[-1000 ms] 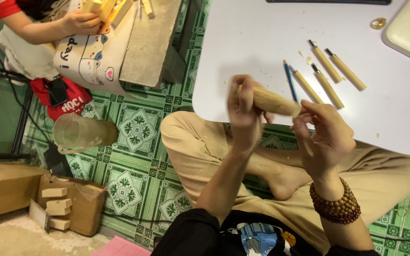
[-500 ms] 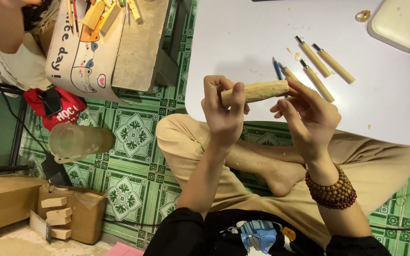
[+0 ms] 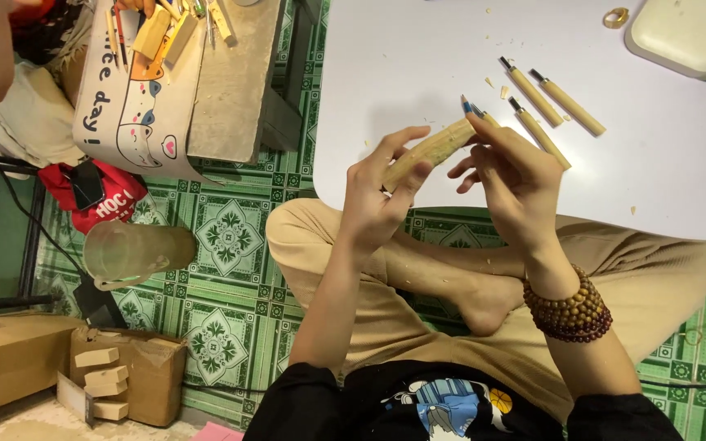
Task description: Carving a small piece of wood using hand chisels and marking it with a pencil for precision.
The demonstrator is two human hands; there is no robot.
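Head view: left hand (image 3: 377, 204) wraps its fingers around the lower end of a pale wooden stick (image 3: 431, 151), holding it slanted just above the near edge of the white table (image 3: 418, 57), likely to steady it. Right hand (image 3: 512, 175) pinches the stick's upper end with its fingertips pressed on it, a beaded bracelet (image 3: 569, 306) at the wrist. Wood-handled carving tools (image 3: 545, 102) lie on the table just beyond, within easy reach.
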